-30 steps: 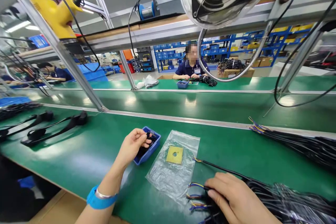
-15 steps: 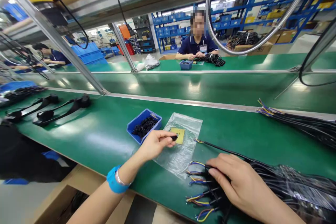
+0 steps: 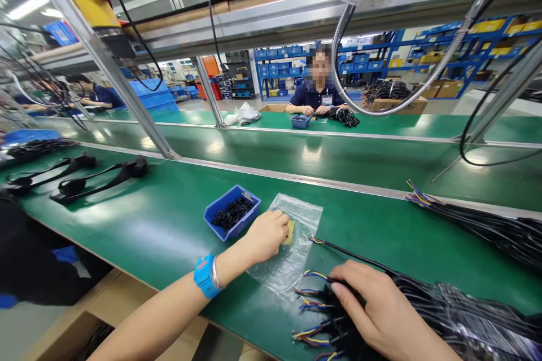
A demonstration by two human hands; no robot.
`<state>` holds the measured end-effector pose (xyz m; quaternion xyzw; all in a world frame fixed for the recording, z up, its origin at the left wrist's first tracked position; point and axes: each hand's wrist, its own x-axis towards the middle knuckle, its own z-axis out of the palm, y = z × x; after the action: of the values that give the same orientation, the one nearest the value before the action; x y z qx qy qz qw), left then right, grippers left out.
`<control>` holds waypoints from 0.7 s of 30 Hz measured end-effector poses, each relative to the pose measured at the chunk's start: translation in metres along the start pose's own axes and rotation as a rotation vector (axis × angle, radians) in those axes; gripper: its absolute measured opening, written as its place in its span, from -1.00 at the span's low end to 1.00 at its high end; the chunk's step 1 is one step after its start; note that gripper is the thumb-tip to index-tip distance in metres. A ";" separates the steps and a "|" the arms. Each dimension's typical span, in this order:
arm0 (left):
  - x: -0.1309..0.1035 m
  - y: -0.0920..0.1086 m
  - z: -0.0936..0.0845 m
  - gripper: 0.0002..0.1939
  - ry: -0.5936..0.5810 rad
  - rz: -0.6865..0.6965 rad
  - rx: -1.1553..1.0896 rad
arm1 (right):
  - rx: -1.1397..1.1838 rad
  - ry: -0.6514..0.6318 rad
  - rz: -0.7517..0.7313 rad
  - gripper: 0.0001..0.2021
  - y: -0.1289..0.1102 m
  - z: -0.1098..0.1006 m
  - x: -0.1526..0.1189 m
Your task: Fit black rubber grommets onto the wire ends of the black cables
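My left hand point(image 3: 267, 237) is closed over a yellow sponge-like pad point(image 3: 291, 233) lying on a clear zip bag point(image 3: 275, 273). Its fingertips point down and away, so the small black part seen in them half a second ago is hidden. Close by stands a blue bin point(image 3: 215, 211) with many small black plastic parts point(image 3: 234, 215). My right hand point(image 3: 376, 304) grips a black cable point(image 3: 334, 280) between thumb and fingers. Bared yellow, blue and brown wires point(image 3: 314, 273) stick out from its end. More such cables point(image 3: 444, 299) lie under and beside that hand, partly wrapped in clear film.
Another cable bundle point(image 3: 478, 225) lies at the back right. Black strap-shaped assemblies point(image 3: 105, 177) rest at the left. A metal rail point(image 3: 271, 172) crosses behind the bin, and a flexible metal hose point(image 3: 381, 111) hangs above. A co-worker point(image 3: 318, 93) sits across the bench.
My left hand has turned over and moved down onto the yellow pad, hiding the black part. My right hand keeps its grip on the cable. The camera view has tilted upward.
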<state>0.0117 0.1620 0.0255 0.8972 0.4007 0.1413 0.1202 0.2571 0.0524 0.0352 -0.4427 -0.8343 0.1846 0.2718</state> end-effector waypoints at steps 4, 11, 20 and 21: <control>-0.017 0.026 -0.008 -0.86 0.110 -0.092 -0.279 | 0.121 0.116 -0.008 -0.80 -0.004 -0.006 0.002; -0.041 0.093 0.017 -0.75 0.323 -0.372 -1.772 | 0.243 0.290 -0.038 -0.85 -0.015 -0.009 0.009; -0.040 0.112 0.034 -0.72 0.386 -0.466 -1.965 | 0.165 0.472 -0.194 -0.87 -0.013 -0.003 0.010; -0.040 0.113 0.034 -0.73 0.394 -0.468 -1.966 | 0.150 0.480 -0.212 -0.86 -0.013 -0.003 0.010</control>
<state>0.0753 0.0548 0.0247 0.2626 0.2853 0.5245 0.7580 0.2457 0.0540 0.0472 -0.3626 -0.7715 0.1063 0.5118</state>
